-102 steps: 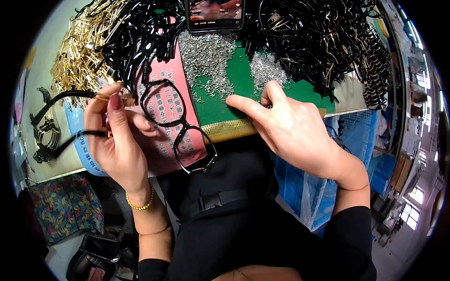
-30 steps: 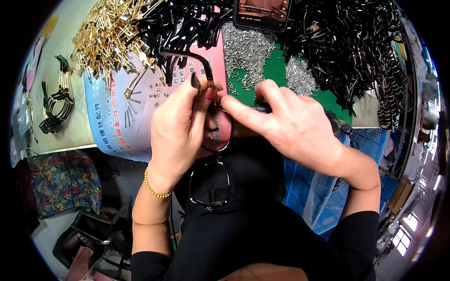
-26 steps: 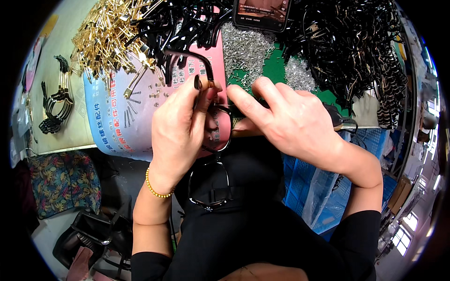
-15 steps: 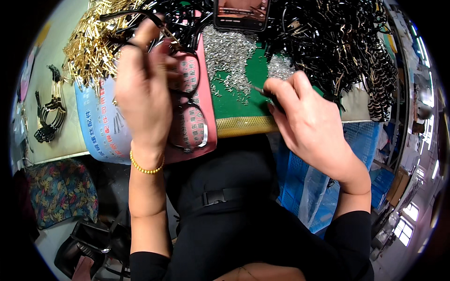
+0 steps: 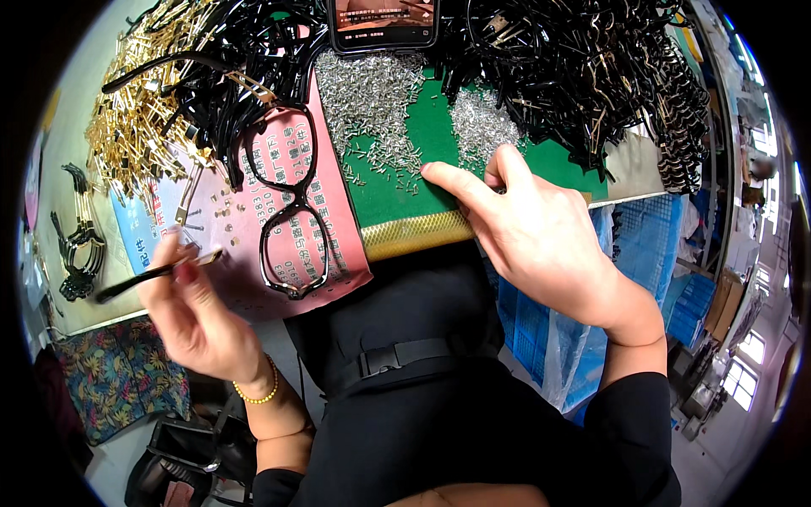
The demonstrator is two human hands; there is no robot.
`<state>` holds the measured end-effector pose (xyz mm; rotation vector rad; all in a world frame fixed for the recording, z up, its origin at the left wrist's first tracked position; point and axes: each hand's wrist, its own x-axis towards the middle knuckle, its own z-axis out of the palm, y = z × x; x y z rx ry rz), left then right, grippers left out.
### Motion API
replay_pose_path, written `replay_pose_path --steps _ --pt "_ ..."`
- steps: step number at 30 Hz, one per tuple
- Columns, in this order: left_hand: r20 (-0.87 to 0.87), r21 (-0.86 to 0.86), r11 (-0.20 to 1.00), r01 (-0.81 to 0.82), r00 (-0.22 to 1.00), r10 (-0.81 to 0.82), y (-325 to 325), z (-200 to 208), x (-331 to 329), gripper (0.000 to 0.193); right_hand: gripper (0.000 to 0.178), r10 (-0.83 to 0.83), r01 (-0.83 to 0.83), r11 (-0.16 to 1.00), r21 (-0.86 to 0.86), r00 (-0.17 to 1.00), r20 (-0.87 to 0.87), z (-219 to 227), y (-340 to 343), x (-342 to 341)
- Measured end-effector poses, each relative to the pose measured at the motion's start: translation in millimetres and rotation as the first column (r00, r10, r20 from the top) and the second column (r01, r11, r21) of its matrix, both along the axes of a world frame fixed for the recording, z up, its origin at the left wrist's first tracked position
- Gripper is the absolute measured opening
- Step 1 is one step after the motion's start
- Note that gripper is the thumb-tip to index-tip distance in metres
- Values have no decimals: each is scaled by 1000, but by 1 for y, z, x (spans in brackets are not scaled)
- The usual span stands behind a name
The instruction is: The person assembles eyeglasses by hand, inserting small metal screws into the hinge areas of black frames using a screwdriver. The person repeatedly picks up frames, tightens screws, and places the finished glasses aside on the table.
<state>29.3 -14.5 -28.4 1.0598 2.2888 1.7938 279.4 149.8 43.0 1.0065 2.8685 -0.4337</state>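
My left hand (image 5: 198,313) pinches a black eyeglass temple (image 5: 135,283) with a gold-coloured end, over the near left table edge. Between my hands a black glasses frame (image 5: 296,197) lies on a pink and pale blue printed sheet (image 5: 338,291). At its far end, another temple (image 5: 169,61) extends left from a gold-coloured hinge. My right hand (image 5: 541,241) is over the green mat (image 5: 397,198). One fingertip touches the edge of a heap of tiny silver screw-like pieces (image 5: 372,101); the other fingers are curled, and whatever they hold is hidden.
Gold-coloured metal parts (image 5: 139,110) are heaped at the far left, black temples (image 5: 549,68) at the far right. A phone (image 5: 384,29) stands behind the silver heap. Bundled temples (image 5: 80,245) lie at the left edge. Blue crates (image 5: 638,245) stand below the table's right side.
My left hand has moved left and nearer, off the glasses frame, and now holds a separate temple. The thin metal tool tip at my right fingers no longer shows. The view has shifted slightly.
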Motion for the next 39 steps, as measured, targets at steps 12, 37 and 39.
replay_pose_path --steps 12,37,39 --pt "-518 -247 848 469 676 -525 -38 8 20 24 64 17 -18 997 -78 1000 -21 13 -3 -3" --pt "-221 -112 815 568 786 -578 -2 2 21 33 68 372 -405 908 -105 896 -243 -10 -9 -38" --pt "-240 -133 810 571 775 -585 -1 4 19 34 68 368 -401 910 -105 899 -239 -9 -9 -38"
